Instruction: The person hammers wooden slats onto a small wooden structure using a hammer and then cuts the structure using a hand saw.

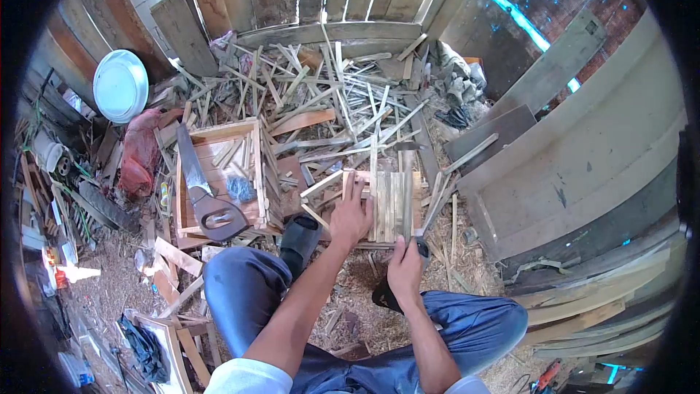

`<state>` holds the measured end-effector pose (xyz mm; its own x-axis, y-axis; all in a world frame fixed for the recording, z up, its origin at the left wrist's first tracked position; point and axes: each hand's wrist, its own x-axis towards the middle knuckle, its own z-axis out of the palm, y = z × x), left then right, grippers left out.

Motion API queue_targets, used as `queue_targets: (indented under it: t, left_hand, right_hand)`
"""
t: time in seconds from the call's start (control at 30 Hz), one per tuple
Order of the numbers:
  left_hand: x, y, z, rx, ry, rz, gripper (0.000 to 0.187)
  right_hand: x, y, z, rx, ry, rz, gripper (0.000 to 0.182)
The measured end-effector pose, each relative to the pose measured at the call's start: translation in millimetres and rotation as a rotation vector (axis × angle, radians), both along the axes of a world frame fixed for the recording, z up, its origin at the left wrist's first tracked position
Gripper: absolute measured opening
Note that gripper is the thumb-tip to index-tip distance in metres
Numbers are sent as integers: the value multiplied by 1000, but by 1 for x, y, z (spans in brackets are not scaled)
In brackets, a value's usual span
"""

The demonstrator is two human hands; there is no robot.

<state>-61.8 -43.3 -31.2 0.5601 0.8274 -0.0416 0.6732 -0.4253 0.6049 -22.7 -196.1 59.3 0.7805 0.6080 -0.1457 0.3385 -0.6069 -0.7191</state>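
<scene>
My left hand [351, 213] lies with its fingers stretched forward on the left part of a small slatted wooden piece [390, 204]. Close to the near right corner of that piece, my right hand [405, 263] is closed around the handle of a tool [419, 233], whose form I cannot make out fully. Several narrow light slats lie side by side on the piece, and one longer slat [374, 157] sticks out beyond its far edge.
A wooden crate [258, 168] at the left holds a handsaw [193, 164] and a blue tangle [240, 188]. Scrap sticks [292, 95] cover the floor ahead. A white basin [121, 86] leans at the left wall; large boards [569, 168] stand at the right.
</scene>
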Motion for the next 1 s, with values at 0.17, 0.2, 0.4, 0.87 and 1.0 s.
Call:
queue_targets:
  t: [0.17,0.2,0.4,0.87,1.0]
  left_hand:
    - [1,0,-6,-20,-48,2,56]
    - [3,3,-3,-7,-56,3,56]
    - [0,1,0,-20,-43,-4,56]
    - [3,-1,-5,7,-82,3,57]
    - [0,0,-2,-63,-27,-3,56]
  right_hand:
    - [7,-12,-35,-146,-55,52,37]
    - [8,-10,-33,-131,-82,86,40]
    - [4,-9,-15,111,-6,-92,37]
    - [12,-12,-47,-205,-105,111,37]
    - [10,-6,-6,-3,-43,29,33]
